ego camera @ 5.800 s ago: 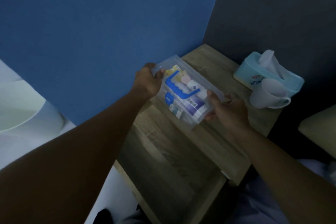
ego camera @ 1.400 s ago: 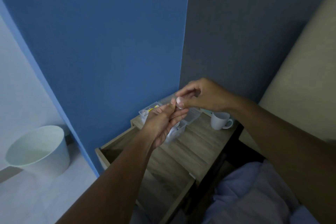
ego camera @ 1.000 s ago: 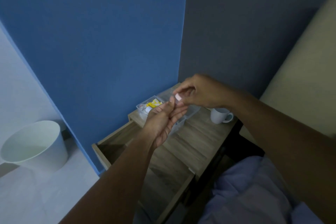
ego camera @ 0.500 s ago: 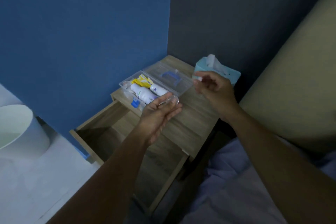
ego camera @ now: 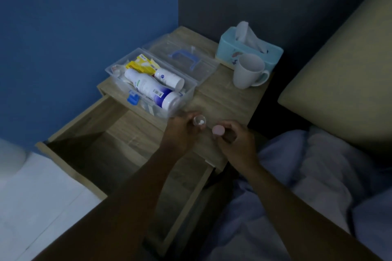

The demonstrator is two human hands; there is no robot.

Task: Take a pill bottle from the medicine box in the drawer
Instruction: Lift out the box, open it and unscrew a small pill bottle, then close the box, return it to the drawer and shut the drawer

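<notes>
My left hand (ego camera: 179, 133) grips a small clear pill bottle (ego camera: 199, 122), uncapped, with white pills showing inside. My right hand (ego camera: 236, 141) holds its pink cap (ego camera: 218, 130) just to the right of the bottle. Both hands hover over the front edge of the wooden nightstand (ego camera: 224, 104). The clear medicine box (ego camera: 118, 70) stands open on the nightstand top at the left, holding two white bottles and a yellow packet. Its lid (ego camera: 203, 70), with a blue handle, lies flipped back beside it. The drawer (ego camera: 74, 133) below is pulled out.
A white mug (ego camera: 248, 74) and a teal tissue box (ego camera: 229, 48) stand at the back right of the nightstand. A beige headboard cushion (ego camera: 339, 82) and light bedding (ego camera: 318, 176) lie to the right. Blue and dark grey walls meet behind.
My view has tilted down toward the nightstand. Both hands have dropped lower. The right hand pulled the pink cap away from the bottle, which the left hand now holds upright and uncapped.
</notes>
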